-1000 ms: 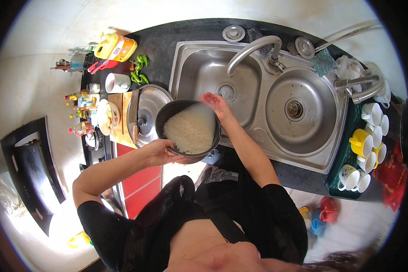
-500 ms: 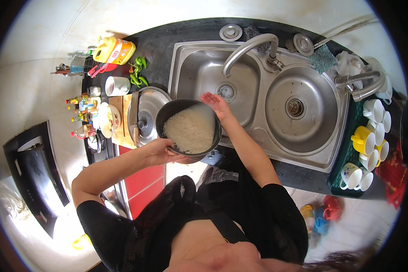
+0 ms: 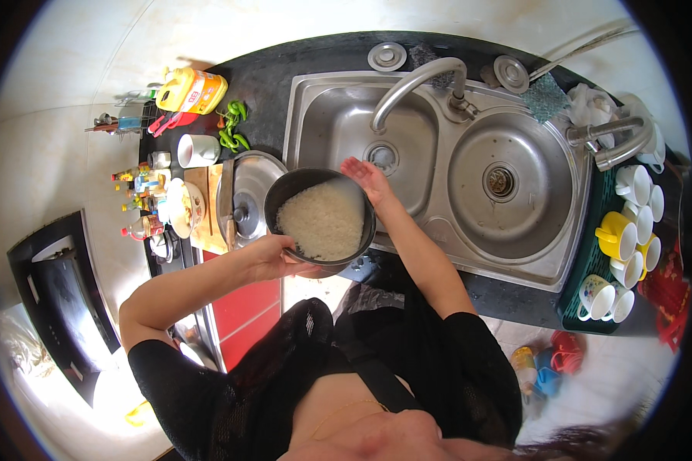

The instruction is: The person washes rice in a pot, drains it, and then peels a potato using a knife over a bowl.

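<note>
A dark round pot (image 3: 273, 201) holds white rice (image 3: 319, 223), with cloudy water pooled toward its upper right side. My left hand (image 3: 281, 259) grips the near left rim, thumb on top and fingers under the wall. At the far right rim is my right hand (image 3: 367, 180), fingers stretched out past the edge and palm beside the pot wall; whether it bears any weight I cannot tell. The pot is held up just in front of the left sink basin (image 3: 323, 131), seemingly tilted a little toward the right hand.
A curved faucet (image 3: 419, 81) arches over the left basin; a round basin (image 3: 469, 192) lies to the right. Left stand a metal lid (image 3: 263, 173), green peppers (image 3: 229, 138), a white mug (image 3: 197, 150) and a yellow oil jug (image 3: 188, 91). Several cups fill a green rack (image 3: 573, 307) at right.
Both hands and the pot keep almost the same pose. The surroundings have shifted very slightly in the view.
</note>
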`<state>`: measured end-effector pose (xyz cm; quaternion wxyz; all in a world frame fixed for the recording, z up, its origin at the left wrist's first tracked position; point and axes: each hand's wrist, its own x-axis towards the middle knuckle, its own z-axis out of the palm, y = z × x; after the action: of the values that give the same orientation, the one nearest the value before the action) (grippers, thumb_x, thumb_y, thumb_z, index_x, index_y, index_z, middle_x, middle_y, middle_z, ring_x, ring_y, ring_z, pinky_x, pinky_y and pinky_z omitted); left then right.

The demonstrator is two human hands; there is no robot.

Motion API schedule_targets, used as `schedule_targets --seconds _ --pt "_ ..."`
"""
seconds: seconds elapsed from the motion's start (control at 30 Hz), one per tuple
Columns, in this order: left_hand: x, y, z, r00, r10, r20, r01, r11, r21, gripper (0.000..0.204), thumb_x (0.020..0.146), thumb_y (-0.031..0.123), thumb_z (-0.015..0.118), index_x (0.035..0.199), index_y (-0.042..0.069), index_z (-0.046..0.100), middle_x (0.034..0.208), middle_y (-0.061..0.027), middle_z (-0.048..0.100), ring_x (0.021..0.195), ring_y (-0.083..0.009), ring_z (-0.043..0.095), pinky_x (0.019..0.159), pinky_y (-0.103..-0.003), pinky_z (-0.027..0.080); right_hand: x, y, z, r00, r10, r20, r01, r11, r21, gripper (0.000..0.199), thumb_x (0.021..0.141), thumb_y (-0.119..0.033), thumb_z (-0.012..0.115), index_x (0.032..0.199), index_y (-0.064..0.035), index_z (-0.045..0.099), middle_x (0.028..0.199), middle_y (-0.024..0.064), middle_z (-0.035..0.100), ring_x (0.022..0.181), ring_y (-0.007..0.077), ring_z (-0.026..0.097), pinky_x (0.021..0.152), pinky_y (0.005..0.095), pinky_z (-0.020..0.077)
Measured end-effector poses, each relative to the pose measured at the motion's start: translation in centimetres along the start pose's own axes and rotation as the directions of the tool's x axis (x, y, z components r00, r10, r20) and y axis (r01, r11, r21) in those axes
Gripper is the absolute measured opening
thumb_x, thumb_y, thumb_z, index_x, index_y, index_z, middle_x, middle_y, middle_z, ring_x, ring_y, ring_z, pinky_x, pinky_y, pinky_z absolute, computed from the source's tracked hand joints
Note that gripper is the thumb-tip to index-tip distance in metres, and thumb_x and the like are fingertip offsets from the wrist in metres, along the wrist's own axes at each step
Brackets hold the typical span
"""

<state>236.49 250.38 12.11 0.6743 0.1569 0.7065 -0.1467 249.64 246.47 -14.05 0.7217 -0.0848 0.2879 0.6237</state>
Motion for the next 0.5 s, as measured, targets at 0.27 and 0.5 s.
schedule_targets --seconds 0.27,0.5 --pt "0.8 0.2 0.0 1.0 -0.008 0.022 0.008 1.0 -0.015 0.035 0.087 0.004 0.031 0.121 -0.004 0.026 0.114 -0.0254 0.041 0.097 -0.0378 0.053 0.076 -0.041 0.054 0.0 -0.5 -0.4 1.0 -0.002 0.007 0.002 0.999 0.041 0.028 0.088 -0.015 0.037 0.102 0.0059 0.049 0.104 0.0182 0.054 0.101 0.0319 0.052 0.091 0.0408 0.0414" --pt "0.7 0.8 1.5 0.998 0.044 0.044 -0.047 0.997 0.067 0.032 0.084 0.001 0.035 0.114 -0.01 0.033 0.111 -0.0248 0.043 0.101 -0.0347 0.052 0.081 -0.035 0.051 -1.6 -3.1 0.4 1.0 0.001 0.006 -0.001 1.0 -0.031 0.028 0.087 -0.016 0.039 0.103 0.0039 0.049 0.103 0.0182 0.055 0.098 0.0315 0.052 0.088 0.0397 0.0421"
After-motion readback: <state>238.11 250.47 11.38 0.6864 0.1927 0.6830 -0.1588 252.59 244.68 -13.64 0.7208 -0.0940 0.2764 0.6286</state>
